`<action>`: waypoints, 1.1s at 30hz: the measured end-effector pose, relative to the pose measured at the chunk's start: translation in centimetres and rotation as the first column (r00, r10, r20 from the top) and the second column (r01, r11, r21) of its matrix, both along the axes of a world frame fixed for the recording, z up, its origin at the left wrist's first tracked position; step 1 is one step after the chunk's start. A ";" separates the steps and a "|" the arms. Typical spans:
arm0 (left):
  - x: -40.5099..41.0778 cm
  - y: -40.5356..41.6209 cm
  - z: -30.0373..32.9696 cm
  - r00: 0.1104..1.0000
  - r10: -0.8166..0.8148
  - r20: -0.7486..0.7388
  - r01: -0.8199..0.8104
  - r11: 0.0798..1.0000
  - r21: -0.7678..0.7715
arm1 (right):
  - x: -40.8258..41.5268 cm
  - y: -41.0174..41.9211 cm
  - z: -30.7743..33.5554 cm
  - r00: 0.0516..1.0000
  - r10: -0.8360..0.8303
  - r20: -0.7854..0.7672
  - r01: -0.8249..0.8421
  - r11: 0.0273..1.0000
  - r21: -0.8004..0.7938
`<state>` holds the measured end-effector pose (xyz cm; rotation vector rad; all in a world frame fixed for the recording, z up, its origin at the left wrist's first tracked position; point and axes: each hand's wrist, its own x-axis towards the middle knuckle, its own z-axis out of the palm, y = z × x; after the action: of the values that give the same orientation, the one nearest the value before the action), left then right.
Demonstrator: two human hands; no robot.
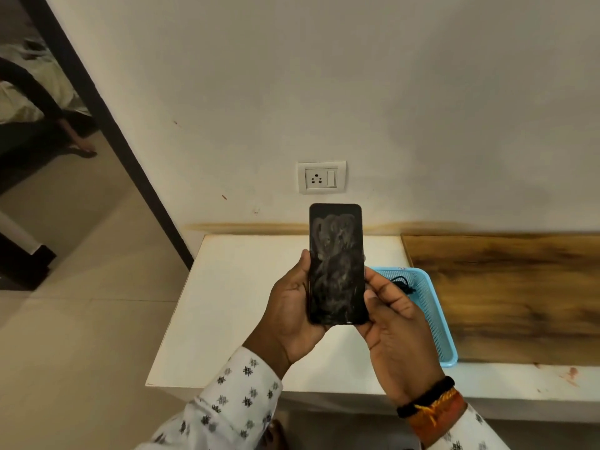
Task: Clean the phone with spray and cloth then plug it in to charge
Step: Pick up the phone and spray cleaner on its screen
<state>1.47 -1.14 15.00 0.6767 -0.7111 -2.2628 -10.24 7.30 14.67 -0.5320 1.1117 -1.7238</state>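
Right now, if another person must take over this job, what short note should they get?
Left hand and right hand hold the phone upright between them, over the white table. Its dark screen is smeared. A black cable lies in the blue basket to the right. The wall socket above is free. No spray or cloth in view. Left: clean the phone, then plug it in.

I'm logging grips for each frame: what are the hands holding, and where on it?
Both hands hold the smudged phone upright: left hand on its lower left edge, right hand on its lower right edge.
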 end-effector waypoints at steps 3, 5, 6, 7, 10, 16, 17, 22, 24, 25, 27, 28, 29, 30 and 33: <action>-0.8 -1.0 -0.3 1.000 0.017 -0.009 -0.018 1.000 -0.011 | -0.4 -0.7 0.2 0.999 0.010 -0.031 -0.010 1.000 -0.003; -1.2 -1.7 -0.5 0.999 0.049 -0.013 -0.050 0.999 -0.018 | -0.7 -1.2 0.6 0.995 0.004 -0.105 -0.004 1.000 -0.001; -1.4 -2.0 -0.6 0.998 0.060 -0.013 -0.061 0.998 -0.024 | -0.8 -1.4 0.8 0.988 0.004 -0.156 -0.004 1.000 0.001; -1.5 -2.2 -0.7 0.998 0.069 -0.012 -0.070 0.997 -0.031 | -0.9 -1.6 1.0 0.978 0.007 -0.208 -0.006 1.000 0.004; -1.9 -2.7 -1.1 0.997 0.081 -0.017 -0.082 0.995 -0.049 | -1.3 -1.9 1.3 0.952 0.008 -0.307 -0.004 1.000 0.013; -1.9 -2.8 -1.8 0.994 0.070 -0.088 -0.075 0.996 -0.050 | -2.5 -1.9 1.0 0.892 -0.032 -0.451 0.044 0.999 0.015; -1.9 -2.7 -1.9 0.993 0.052 -0.108 -0.058 0.997 -0.047 | -3.0 -1.8 0.7 0.883 -0.059 -0.466 0.075 0.997 0.017; -1.5 -2.7 -2.2 0.968 -0.046 -0.248 0.042 0.999 -0.020 | -7.2 -0.5 -3.0 0.659 -0.141 -0.739 0.285 0.956 0.072; -1.4 -2.9 -2.2 0.961 -0.076 -0.265 0.072 0.997 -0.023 | -8.5 0.3 -5.1 0.623 -0.034 -0.782 0.272 0.946 0.177; -1.4 -3.0 -2.2 0.960 -0.086 -0.265 0.082 0.996 -0.024 | -9.0 0.7 -6.3 0.624 0.035 -0.781 0.251 0.937 0.243; -1.5 -3.0 -2.2 0.959 -0.102 -0.263 0.098 0.995 -0.028 | -9.4 1.4 -8.4 0.612 0.146 -0.777 0.228 0.909 0.350; -1.5 -3.0 -2.2 0.959 -0.111 -0.261 0.107 0.994 -0.029 | -9.4 1.6 -9.4 0.601 0.180 -0.779 0.225 0.897 0.381; -1.6 -3.0 -2.3 0.958 -0.120 -0.258 0.116 0.993 -0.033 | -9.4 1.7 -10.2 0.594 0.212 -0.776 0.217 0.887 0.409; -1.7 -2.9 -2.4 0.958 -0.130 -0.256 0.125 0.992 -0.036 | -9.3 1.7 -11.0 0.583 0.255 -0.771 0.200 0.875 0.441; -1.9 -2.7 -2.9 0.960 -0.141 -0.243 0.138 0.990 -0.027 | -8.9 1.3 -12.7 0.518 0.346 -0.783 0.184 0.848 0.496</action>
<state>-0.47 -3.82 12.07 0.3416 -0.6659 -2.4153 -19.11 8.61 1.95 -1.1224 2.1489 -0.8934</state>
